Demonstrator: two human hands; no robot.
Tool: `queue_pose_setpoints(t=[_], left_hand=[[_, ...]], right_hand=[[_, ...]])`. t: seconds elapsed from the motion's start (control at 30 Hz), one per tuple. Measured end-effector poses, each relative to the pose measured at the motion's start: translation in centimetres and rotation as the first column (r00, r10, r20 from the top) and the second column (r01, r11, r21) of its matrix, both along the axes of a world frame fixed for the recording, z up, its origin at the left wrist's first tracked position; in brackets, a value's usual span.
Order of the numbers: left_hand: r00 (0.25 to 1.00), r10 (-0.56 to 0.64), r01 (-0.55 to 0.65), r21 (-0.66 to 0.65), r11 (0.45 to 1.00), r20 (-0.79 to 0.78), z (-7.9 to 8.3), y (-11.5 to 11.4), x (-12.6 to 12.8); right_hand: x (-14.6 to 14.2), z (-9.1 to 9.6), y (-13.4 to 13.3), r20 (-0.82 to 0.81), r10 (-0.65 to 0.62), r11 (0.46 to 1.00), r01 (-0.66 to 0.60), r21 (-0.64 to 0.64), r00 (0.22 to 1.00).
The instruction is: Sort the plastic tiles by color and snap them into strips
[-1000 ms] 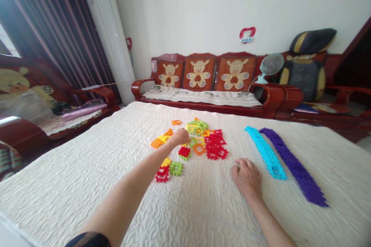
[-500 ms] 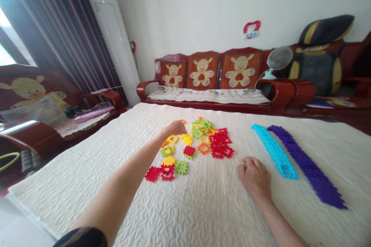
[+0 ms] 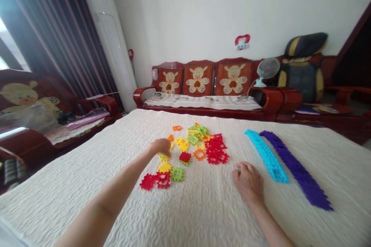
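A scatter of small plastic interlocking tiles (image 3: 199,144) in red, yellow, green and orange lies mid-way across a white quilted cloth (image 3: 203,208). My left hand (image 3: 160,147) is curled at the left edge of the scatter, over yellow and orange tiles; what its fingers hold is hidden. My right hand (image 3: 247,182) rests knuckles-up on the cloth with its fingers curled under, to the right of the tiles. Just right of it lie a long cyan strip of joined tiles (image 3: 266,156) and a long purple strip (image 3: 295,168), side by side.
A red wooden bench (image 3: 203,85) with bear cushions stands beyond the cloth's far edge, a small fan (image 3: 266,68) on its right arm. A white standing air conditioner (image 3: 111,46) and dark curtains are at the left. Another red seat with bags (image 3: 58,117) is at left.
My left hand has drawn back from the far orange tiles toward me, to the near-left side of the scatter. The right hand has stayed in place. The camera has shifted slightly.
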State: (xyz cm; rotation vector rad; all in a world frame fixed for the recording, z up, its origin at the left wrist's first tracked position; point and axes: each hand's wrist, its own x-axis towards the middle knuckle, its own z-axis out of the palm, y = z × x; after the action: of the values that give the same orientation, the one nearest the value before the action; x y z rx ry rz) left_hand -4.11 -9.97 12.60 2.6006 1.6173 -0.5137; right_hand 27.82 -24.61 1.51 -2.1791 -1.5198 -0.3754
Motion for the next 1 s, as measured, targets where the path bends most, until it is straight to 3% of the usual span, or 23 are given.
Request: queue_pose_setpoints(t=[0.13,0.23,0.47,0.63,1.0], left_hand=[[0.990,-0.015,-0.006,0.149,0.989,0.142,0.9,1.1,2.5],[0.969,-0.011,-0.051,0.242,0.969,0.248,0.3,1.4,3.7],[0.990,-0.012,0.007,0.035,0.999,0.139,-3.0,-0.4,3.0],[0.980,0.007,-0.016,0.047,0.999,0.197,-4.9,-2.4,3.7],[0.975,-0.056,0.038,0.086,0.996,0.216,-5.4,-3.7,5.9]], right_hand=[[0.0,0.1,-0.1,-0.009,0.008,1.000,-0.008,0.001,1.000],[0.0,0.2,-0.1,-0.011,0.016,1.000,-0.016,0.003,1.000],[0.1,-0.1,0.0,-0.005,0.022,1.000,-0.022,0.007,1.000],[0.2,-0.2,0.0,-0.023,0.012,1.000,-0.012,0.001,1.000],[0.3,-0.4,0.1,-0.020,0.023,1.000,-0.023,0.013,1.000]])
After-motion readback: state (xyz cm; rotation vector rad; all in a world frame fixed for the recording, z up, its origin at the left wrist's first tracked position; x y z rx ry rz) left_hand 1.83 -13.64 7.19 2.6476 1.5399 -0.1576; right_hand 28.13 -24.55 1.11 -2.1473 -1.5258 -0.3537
